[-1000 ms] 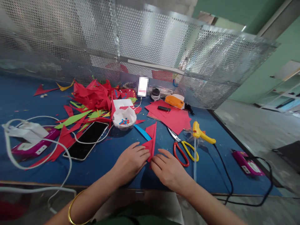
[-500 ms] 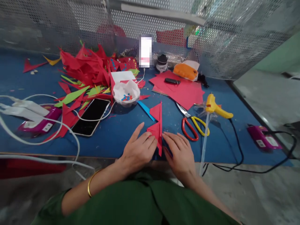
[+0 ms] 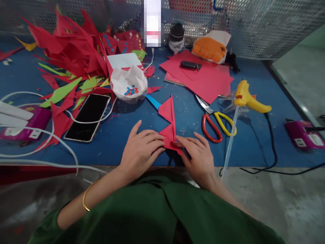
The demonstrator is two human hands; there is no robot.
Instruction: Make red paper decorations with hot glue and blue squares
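A folded red paper piece (image 3: 166, 110) lies on the blue table in front of me, with notched points along its left side and a narrow folded strip down its right. My left hand (image 3: 142, 149) rests flat with its fingertips on the paper's lower left part, thumb spread away. At the lower right end, my right hand (image 3: 196, 154) pinches the edge of the paper between thumb and fingers, and the bottom corner curls there. A blue paper strip (image 3: 153, 102) pokes out at the upper left of the red piece.
Scissors (image 3: 208, 110) and a yellow glue gun (image 3: 247, 96) lie to the right. Behind are red sheets (image 3: 213, 83) and a lined bowl (image 3: 118, 79) of small bits. At left lie a phone (image 3: 87, 118), cables and a red paper heap (image 3: 71, 47).
The view has tilted down and come closer to the table. My right fingers have gone from lying beside the strip to pinching the paper's lower end, which now bends to the right.
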